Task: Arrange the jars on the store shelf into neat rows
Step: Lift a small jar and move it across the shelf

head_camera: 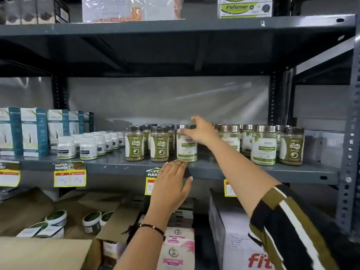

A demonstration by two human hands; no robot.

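On the grey metal shelf stand green-and-white jars. My right hand grips the top of a white-labelled jar with a silver lid at the shelf's front. My left hand is flat and open, its fingertips at the shelf edge just under that jar. To the left stand green-labelled jars in short rows. To the right stand more silver-lidded jars and one green-labelled jar.
Small white tubs and tall teal-and-white boxes fill the shelf's left part. Price tags hang on the shelf edge. Below are cardboard boxes, round tins and a white carton. An upright post stands at right.
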